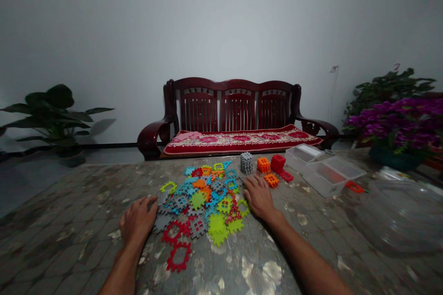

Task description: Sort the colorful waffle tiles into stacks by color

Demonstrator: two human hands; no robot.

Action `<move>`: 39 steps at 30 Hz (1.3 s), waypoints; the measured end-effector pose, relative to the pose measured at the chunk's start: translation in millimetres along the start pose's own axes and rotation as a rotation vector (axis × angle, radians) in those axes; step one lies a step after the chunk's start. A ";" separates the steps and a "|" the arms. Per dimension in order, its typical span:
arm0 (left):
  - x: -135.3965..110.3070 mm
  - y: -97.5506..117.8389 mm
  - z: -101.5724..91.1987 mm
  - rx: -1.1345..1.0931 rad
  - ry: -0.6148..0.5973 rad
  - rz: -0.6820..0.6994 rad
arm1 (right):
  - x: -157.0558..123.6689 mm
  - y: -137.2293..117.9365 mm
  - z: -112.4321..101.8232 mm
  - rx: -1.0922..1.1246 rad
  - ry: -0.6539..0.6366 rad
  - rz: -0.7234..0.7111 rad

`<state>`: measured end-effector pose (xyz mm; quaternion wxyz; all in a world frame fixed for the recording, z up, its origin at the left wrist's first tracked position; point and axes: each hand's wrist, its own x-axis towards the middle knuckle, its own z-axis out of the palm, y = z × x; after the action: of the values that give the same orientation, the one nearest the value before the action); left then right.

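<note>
The left hand (136,220) rests loosely curled and empty against the left edge of the pile (202,207) of interlocking plastic pieces, while the right hand (259,197), fingers slightly spread and also empty, lies at its right edge. Just beyond the pile stand a gray stack (247,163), an orange cube (263,165) and a red cube (278,163); further right sit two clear boxes (301,156) (332,175), the nearer holding something reddish too blurred to tell, with a red piece (355,187) just beside it and a clear bowl (398,216) beyond.
</note>
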<state>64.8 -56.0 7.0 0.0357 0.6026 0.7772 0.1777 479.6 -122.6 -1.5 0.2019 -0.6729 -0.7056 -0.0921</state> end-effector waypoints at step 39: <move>-8.4 9.1 -13.1 0.024 -0.054 -0.012 | -35.3 -84.8 -17.3 0.447 -0.057 -0.550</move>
<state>72.0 -65.1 20.8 0.0504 0.6030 0.7815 0.1520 399.1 -168.3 11.7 0.2922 -0.3993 -0.8684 0.0324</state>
